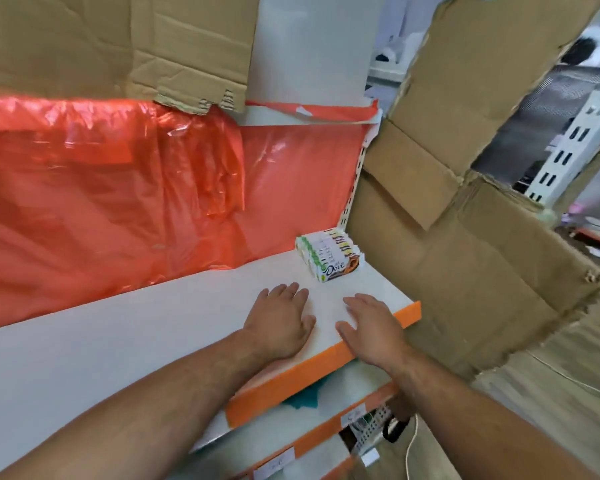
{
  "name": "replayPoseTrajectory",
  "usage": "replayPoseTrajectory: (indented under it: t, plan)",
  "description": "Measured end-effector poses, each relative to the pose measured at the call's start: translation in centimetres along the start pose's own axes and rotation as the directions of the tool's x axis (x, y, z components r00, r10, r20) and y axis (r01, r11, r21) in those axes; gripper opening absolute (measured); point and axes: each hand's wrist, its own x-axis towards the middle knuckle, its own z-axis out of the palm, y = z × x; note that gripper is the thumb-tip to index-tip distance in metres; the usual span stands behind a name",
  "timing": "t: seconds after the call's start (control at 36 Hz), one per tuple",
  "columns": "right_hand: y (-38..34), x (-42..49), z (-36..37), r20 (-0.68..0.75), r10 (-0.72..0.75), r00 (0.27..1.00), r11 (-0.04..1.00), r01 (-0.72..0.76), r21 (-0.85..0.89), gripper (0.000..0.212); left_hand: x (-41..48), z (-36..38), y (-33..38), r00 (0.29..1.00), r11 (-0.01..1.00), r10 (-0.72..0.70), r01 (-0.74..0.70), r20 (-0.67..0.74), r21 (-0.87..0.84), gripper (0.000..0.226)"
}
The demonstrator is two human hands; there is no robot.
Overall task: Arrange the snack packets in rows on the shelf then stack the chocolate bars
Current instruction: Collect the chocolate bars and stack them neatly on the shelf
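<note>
Fingers of the left hand lie straight and slightly spread, palm down on the shelf, holding nothing. The fingers of the right hand lie the same way just beside it, nearer the shelf's front edge, also empty.

Just beyond the fingertips, apart from both hands, the white-wrapped chocolate bars sit as one compact block in the back right corner of the flat white metal shelf. Several bars are pressed together with their edges roughly lined up. The nearest wrapper reads "Dove"; the smaller print on it is too fine to read.

The stacking looks done or close to it, since no loose bar lies anywhere in view. No snack packets show on this shelf, so that part of the task seems still to do, or it sits out of view.

The shelf has an orange front strip. Behind it hangs a crinkled red plastic sheet, and torn brown cardboard closes the right side. White paper labels on the lower shelf edges are too blurred to read.
</note>
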Motion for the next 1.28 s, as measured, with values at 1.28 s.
replayPoseTrajectory:
  t: [1.28]
  plan:
    - [10.8,19.1,0.8,-0.018,-0.103,0.995,0.927,0.103,0.36,0.027,14.5,6.6,1.9,0.797,0.38,-0.603,0.298,0.01,-0.875,0.021]
